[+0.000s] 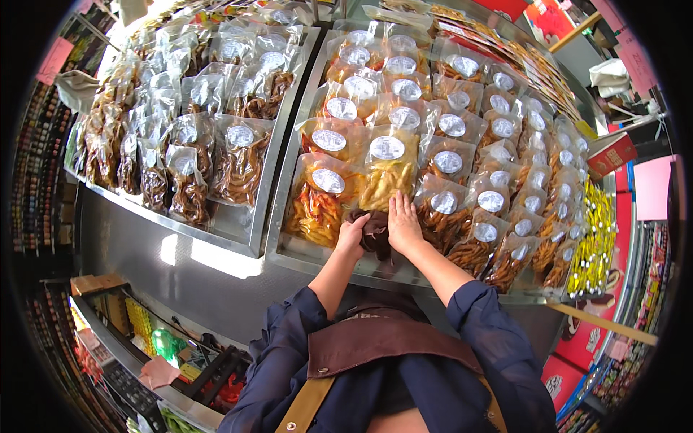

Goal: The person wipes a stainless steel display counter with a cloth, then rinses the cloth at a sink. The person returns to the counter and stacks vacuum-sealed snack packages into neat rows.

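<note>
My left hand point(352, 235) is closed on a bunched dark brown cloth point(375, 232) at the front edge of the middle tray point(280, 209). My right hand point(405, 222) lies with fingers stretched out and together, its fingertips on the lower end of a clear bag of pale yellow chicken feet point(388, 173). Left of that bag is a clear bag of reddish-orange chicken feet point(317, 209), close to my left hand. To the right, by my right hand, sits a bag of brown food point(441, 209) with an oval white label.
More labelled bags fill the middle tray in rows. A second metal tray point(254, 234) on the left holds bags of dark brown food point(242, 169). Small yellow packets point(593, 238) hang at the right. A lower shelf with a green item point(167, 345) stands at lower left.
</note>
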Tool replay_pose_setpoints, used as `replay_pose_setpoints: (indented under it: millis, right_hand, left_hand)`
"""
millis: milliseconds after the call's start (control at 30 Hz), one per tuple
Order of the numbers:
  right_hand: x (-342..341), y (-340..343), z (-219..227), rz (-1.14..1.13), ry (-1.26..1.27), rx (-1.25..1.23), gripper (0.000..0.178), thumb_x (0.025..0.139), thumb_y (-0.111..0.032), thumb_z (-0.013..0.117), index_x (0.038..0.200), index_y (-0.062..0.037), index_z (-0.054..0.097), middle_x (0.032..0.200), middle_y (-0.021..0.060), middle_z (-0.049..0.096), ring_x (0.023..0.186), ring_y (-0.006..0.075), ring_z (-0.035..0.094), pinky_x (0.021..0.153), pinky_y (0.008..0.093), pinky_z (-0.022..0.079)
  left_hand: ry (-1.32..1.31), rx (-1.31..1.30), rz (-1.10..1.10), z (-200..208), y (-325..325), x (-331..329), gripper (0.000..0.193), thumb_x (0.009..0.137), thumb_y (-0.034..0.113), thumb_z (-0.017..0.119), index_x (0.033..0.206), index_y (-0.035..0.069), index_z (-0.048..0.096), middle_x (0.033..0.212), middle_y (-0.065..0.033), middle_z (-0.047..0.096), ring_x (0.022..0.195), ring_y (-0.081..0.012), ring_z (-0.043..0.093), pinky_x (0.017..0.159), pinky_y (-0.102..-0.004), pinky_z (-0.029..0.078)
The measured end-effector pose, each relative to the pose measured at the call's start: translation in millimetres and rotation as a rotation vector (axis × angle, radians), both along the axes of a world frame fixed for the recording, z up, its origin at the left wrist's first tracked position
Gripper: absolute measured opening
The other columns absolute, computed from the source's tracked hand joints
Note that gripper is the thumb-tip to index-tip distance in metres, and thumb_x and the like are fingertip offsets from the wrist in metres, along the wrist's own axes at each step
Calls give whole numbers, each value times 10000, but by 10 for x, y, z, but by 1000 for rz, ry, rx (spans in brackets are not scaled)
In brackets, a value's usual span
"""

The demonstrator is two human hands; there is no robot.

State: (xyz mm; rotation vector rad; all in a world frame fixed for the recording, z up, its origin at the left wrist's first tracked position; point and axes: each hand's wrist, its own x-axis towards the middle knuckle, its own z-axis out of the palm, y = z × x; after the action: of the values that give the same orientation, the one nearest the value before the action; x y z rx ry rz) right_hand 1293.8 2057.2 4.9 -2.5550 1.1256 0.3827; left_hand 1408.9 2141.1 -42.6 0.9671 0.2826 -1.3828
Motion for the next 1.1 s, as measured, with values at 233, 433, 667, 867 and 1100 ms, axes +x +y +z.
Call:
replay_pose_setpoints:
  millis: [233,433,667,867,1100]
  right_hand:
    - [228,20,141,-130,140,81,679,814,-50,483,1420,73,203,1509,254,128,1400,372,162,1146,435,144]
    - [298,-10,144,-183,136,86,644,833,-69,467,1411,84,229,1504,265,134,1390,378,195,1132,438,193]
    - [690,-220,291,-129,-438,-265,422,834,-186,624,1180,35,524,1189,193,564,1142,339,509,994,422,384]
    - [1287,-404,155,-112,-501,64,439,775,-183,693,1165,-44,550,1132,142,592,1072,322,529,951,413,407]
    - [1516,-600,210,20,-615,-102,49,762,-129,583,723,-109,606,750,61,626,828,261,591,749,414,404]
  left_hand:
    - [-94,-76,-179,141,-99,249,174,863,67,585,1010,-20,617,944,-106,670,791,-193,663,686,-320,552]
    - [-109,-65,-327,177,-26,362,173,848,58,594,996,-29,619,918,-90,667,789,-179,649,696,-300,537]
    - [45,-9,-143,506,1024,565,370,873,-7,469,1242,-2,442,1101,-183,604,942,-300,646,763,-419,558]
    - [177,120,-20,243,1267,832,339,877,-18,445,1215,-55,438,1074,-197,622,937,-313,651,794,-421,564]
    - [101,13,1,71,1092,895,383,874,0,481,1251,-24,412,1141,-182,594,991,-301,632,805,-418,555]
